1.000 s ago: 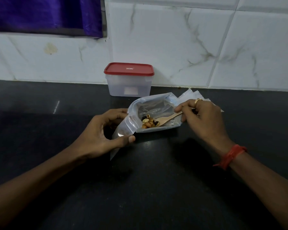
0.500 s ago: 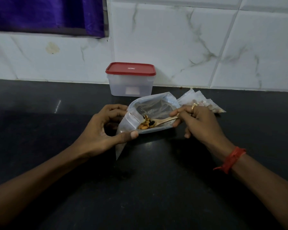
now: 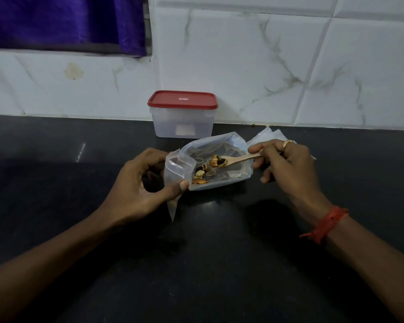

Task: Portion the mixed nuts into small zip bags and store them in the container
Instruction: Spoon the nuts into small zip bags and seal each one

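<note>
The mixed nuts (image 3: 202, 173) lie in an open plastic bag (image 3: 219, 157) on the black counter (image 3: 196, 252), just in front of the red-lidded container (image 3: 182, 115). More nuts sit on a wooden spoon (image 3: 236, 159) pinched by the right hand (image 3: 287, 166). The left hand (image 3: 140, 185) pinches a small zip bag (image 3: 176, 173) beside the nuts. Spare bags (image 3: 268, 136) lie right of the container.

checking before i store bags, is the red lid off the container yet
No, the red lid sits closed on the container by the wall, behind the bag of nuts.
</note>
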Action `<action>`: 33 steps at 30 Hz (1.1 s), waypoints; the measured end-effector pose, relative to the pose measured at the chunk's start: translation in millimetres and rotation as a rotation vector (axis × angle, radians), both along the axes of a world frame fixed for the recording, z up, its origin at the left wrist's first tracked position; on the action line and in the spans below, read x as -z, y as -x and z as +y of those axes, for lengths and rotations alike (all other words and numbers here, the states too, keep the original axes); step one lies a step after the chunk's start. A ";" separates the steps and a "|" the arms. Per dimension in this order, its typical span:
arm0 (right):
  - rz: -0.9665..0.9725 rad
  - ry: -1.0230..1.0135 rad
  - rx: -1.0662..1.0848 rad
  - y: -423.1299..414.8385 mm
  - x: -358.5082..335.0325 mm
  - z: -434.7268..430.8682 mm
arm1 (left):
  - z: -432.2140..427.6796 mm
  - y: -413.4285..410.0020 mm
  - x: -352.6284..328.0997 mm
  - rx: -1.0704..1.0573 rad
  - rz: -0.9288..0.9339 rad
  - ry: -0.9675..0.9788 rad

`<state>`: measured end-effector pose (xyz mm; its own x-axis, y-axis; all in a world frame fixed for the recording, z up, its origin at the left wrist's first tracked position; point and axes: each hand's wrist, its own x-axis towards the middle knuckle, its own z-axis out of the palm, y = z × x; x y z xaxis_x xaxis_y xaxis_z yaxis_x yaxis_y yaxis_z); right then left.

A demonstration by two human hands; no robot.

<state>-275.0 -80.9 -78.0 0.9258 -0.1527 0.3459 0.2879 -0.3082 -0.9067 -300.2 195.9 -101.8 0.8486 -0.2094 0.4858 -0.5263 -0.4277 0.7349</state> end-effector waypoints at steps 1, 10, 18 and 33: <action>-0.006 -0.035 -0.017 0.7 -1.4 0.9 | -0.2 -0.4 0.1 -0.007 -0.002 -0.009; -0.128 -0.140 -0.193 15.5 -15.8 14.6 | -7.2 -1.0 0.7 -0.002 -0.004 -0.054; -0.523 0.342 -0.193 24.9 -12.8 17.3 | -12.1 1.7 -0.6 -0.038 0.013 -0.031; -0.593 0.266 -0.163 24.3 -10.1 17.2 | -9.4 -2.5 1.2 -0.054 0.003 -0.031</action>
